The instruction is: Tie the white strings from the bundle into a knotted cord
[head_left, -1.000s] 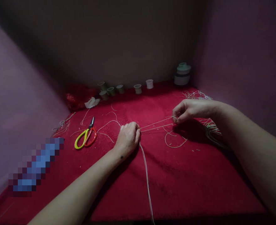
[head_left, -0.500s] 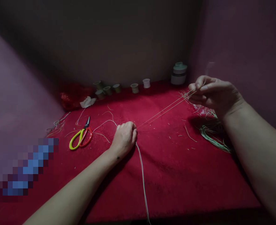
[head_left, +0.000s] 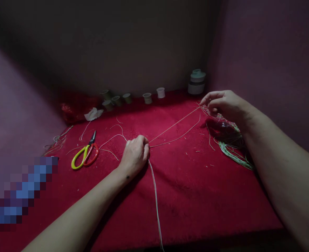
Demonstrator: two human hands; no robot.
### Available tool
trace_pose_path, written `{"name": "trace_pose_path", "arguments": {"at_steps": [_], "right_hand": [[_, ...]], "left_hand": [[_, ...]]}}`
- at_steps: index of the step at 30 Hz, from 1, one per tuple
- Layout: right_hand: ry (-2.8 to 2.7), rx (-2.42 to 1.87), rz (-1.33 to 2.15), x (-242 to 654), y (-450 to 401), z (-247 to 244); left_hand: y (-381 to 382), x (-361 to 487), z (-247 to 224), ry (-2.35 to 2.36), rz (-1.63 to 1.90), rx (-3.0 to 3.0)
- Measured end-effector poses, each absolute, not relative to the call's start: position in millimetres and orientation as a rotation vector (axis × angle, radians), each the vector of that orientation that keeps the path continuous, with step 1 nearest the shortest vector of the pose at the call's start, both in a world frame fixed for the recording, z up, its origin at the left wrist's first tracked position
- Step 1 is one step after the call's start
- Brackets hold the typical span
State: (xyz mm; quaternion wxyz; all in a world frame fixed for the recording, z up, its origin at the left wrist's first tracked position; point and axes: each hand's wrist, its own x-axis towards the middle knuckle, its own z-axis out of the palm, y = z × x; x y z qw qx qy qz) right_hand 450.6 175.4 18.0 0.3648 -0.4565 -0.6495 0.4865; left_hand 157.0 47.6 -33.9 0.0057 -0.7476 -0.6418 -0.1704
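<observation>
My left hand (head_left: pixel 135 151) rests closed on the red cloth, holding thin pale cords. Their loose lengths (head_left: pixel 156 189) hang from under it to the table's front edge. One cord (head_left: pixel 175 125) runs straight from this hand up to the fingertips of my right hand (head_left: pixel 221 104), which pinch it at the far right. A second cord (head_left: pixel 179 139) lies slack in a curve between the hands, its far end below the right fingertips. Left of my left hand lie scissors (head_left: pixel 87 154) with one yellow and one red handle, blades slightly apart or shut, I cannot tell.
Several spools (head_left: pixel 147 98) stand along the back, with a lidded jar (head_left: pixel 197 82) at their right. A bundle of green and white cords (head_left: pixel 234 154) lies under my right forearm. Crumpled white paper (head_left: pixel 93 114) is at the back left. Short cord snippets dot the red cloth (head_left: pixel 196 199).
My right hand has turned, its fingers stretching further forward. Of the two taut strands between my hands, one has gone slack and dropped onto the cloth. The view has shifted slightly.
</observation>
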Motion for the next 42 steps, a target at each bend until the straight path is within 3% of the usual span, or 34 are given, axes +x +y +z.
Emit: {"name": "trace_pose_path", "arguments": {"at_steps": [7,10,15,19,23,28,37,42], "right_hand": [[-1.754,-1.017,1.504,454.1,167.8,22.8],[-1.992,-1.151,1.525,454.3,167.8,25.8],[-2.489,-1.714,0.848,436.4,168.7,31.1],[-2.430,-1.665,0.406,413.8,157.7,32.3],[-2.412,-1.366,0.372,378.9,133.0,25.0],[-2.611,-0.955,0.538,323.0,103.9,6.8],[-2.706,-0.996,0.485,289.6,100.9,-12.9],[-2.653,-1.020,0.709,286.0,102.1,-10.7]], "left_hand": [[47.2,158.1,-30.9,-2.034,-0.568,-2.367],[45.3,153.5,-23.3,-2.170,-0.733,-2.420],[44.4,133.8,-11.7,-2.411,-1.205,-2.363],[44.3,122.0,-9.4,-2.429,-1.278,-2.369],[40.9,121.9,-8.9,-2.421,-1.203,-2.480],[38.0,128.3,-10.3,-2.331,-0.850,-2.597],[40.7,132.2,-22.8,-2.063,-0.551,-2.532],[41.8,132.0,-26.1,-2.065,-0.489,-2.510]]}}
